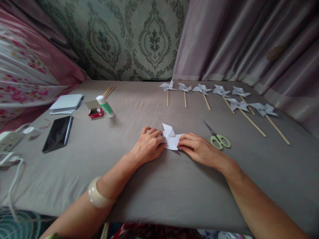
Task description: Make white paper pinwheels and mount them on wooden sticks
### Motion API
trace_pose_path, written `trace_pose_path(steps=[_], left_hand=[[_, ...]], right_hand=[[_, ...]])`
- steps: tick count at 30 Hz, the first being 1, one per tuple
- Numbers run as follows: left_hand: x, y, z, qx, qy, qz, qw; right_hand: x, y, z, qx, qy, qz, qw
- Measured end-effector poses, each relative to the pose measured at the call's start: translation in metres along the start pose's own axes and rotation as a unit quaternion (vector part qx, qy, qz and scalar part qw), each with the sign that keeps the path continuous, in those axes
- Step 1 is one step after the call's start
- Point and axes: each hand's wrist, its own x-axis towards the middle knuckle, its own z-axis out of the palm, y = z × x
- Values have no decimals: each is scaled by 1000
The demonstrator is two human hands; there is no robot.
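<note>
A white paper pinwheel (171, 142), partly folded and without a stick, lies low over the table between my two hands. One pointed blade stands up at its far side. My left hand (150, 143) grips its left edge, thumb at the near side and fingers curled over the paper. On the opposite edge, my right hand (196, 147) pinches a corner between thumb and fingers. Just beyond the right hand lie scissors (220, 141) with pale green handles, blades pointing away to the left. The fingertips hide parts of the paper's edges.
Several finished pinwheels (202, 89) on wooden sticks lie at the back right. At left are a glue stick (106, 106), an open red box (96, 113), wooden sticks (109, 91), stacked paper (66, 103), a phone (57, 133) and a power strip (10, 141) with cables.
</note>
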Motion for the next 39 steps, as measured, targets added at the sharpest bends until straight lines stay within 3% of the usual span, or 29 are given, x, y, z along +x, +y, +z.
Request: trace_pose_path(steps=[10, 17, 31, 39], left_hand=[[-3, 0, 6, 8, 17, -8, 1000], [-3, 1, 6, 3, 13, -15, 1000], [-5, 2, 7, 0, 19, -24, 1000], [-6, 2, 10, 0, 23, -26, 999]], right_hand=[[9, -4, 6, 107, 81, 134, 982], [19, -6, 18, 74, 129, 164, 975], [43, -13, 13, -23, 69, 229, 971], [44, -12, 20, -38, 72, 237, 968]])
